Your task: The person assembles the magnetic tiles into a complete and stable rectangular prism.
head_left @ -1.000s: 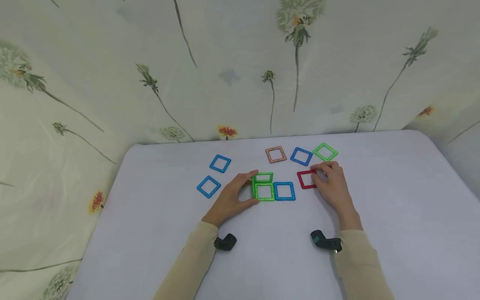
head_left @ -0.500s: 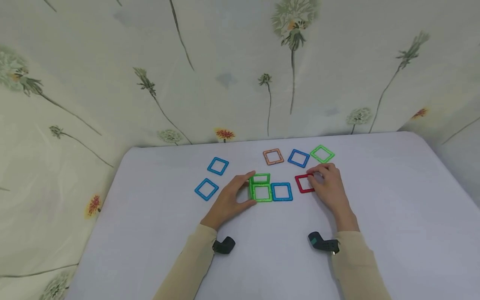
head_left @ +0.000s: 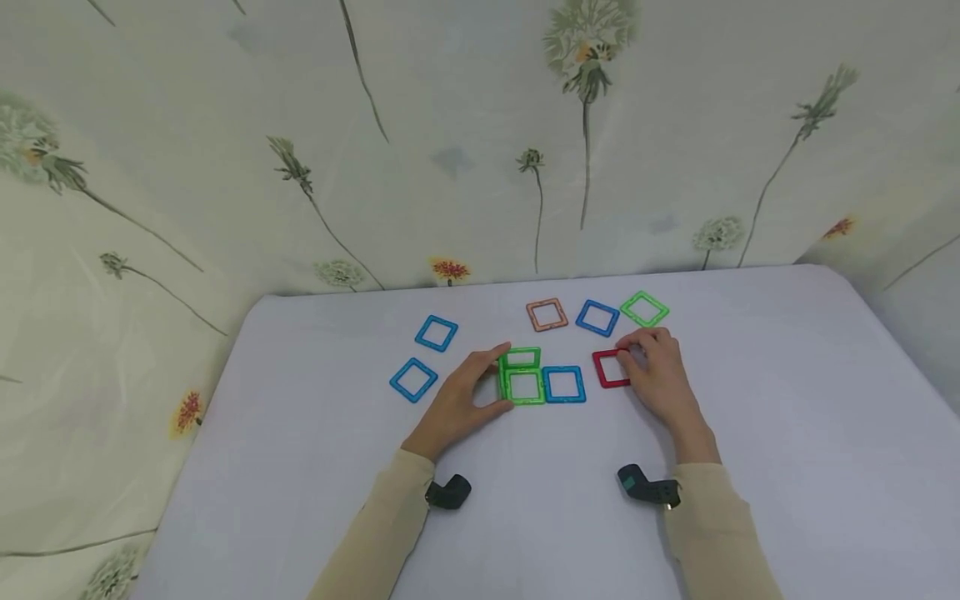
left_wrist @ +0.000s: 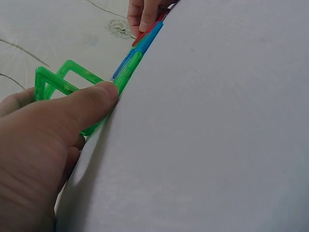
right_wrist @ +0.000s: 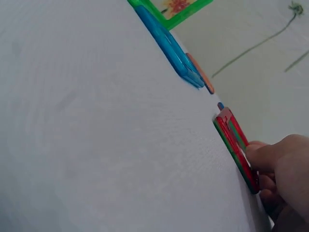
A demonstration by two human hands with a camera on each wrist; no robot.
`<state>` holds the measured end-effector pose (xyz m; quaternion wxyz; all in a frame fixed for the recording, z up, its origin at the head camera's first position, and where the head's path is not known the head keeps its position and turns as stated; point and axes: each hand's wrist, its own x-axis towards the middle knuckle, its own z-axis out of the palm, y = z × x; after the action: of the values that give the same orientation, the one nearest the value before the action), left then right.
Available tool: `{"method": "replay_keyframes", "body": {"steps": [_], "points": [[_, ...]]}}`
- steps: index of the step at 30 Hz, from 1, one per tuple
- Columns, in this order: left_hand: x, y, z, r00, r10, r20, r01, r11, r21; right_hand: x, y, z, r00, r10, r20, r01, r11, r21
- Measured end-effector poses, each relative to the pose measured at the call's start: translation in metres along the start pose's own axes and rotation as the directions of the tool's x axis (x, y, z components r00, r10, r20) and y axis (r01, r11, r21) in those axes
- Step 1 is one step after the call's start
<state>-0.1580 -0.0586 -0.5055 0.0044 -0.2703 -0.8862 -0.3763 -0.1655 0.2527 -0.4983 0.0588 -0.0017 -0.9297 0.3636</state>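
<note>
My left hand [head_left: 459, 404] grips the joined green magnetic tiles from the left, thumb at the near corner and a finger at the far one. One green tile [head_left: 524, 403] lies flat; others [left_wrist: 58, 83] stand up along its left and back edges. A blue magnetic tile [head_left: 564, 402] lies flat against the flat green tile's right edge. To the right, my right hand [head_left: 660, 375] pinches a red magnetic tile [head_left: 600, 370] by its right side. In the right wrist view the red tile [right_wrist: 235, 140] is slightly tilted, with green along its lower edge. A gap separates it from the blue tile.
Two blue tiles [head_left: 446, 348] [head_left: 402, 392] lie at left on the white table [head_left: 315, 500]. Behind the hands lie an orange tile [head_left: 549, 328], a darker blue tile [head_left: 597, 334] and a light green tile [head_left: 657, 322]. A flower-print cloth [head_left: 480, 217] hangs behind the table.
The head view has shifted slightly. The red tile and the right hand have moved a little left, nearer the blue tile. The left hand stays on the green tiles.
</note>
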Motion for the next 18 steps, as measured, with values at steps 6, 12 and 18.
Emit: {"method": "replay_keyframes", "body": {"steps": [6, 12, 18], "points": [[0.0001, 0.0004, 0.0000, 1.000, -0.001, 0.003, 0.001, 1.000, 0.007, -0.0011, 0.0020, -0.0001, 1.000, 0.002, -0.012, -0.002, 0.999, 0.038], [0.0000, -0.0008, 0.0001, 1.000, -0.001, 0.000, 0.001, 1.000, 0.005, -0.0018, 0.0009, -0.0008, 0.997, 0.022, -0.072, -0.014, 0.993, 0.114], [-0.0001, -0.0021, 0.0008, 1.000, 0.008, -0.014, -0.007, 1.000, 0.008, -0.0016, -0.0017, -0.0017, 0.991, 0.020, -0.132, 0.002, 0.987, 0.162]]}}
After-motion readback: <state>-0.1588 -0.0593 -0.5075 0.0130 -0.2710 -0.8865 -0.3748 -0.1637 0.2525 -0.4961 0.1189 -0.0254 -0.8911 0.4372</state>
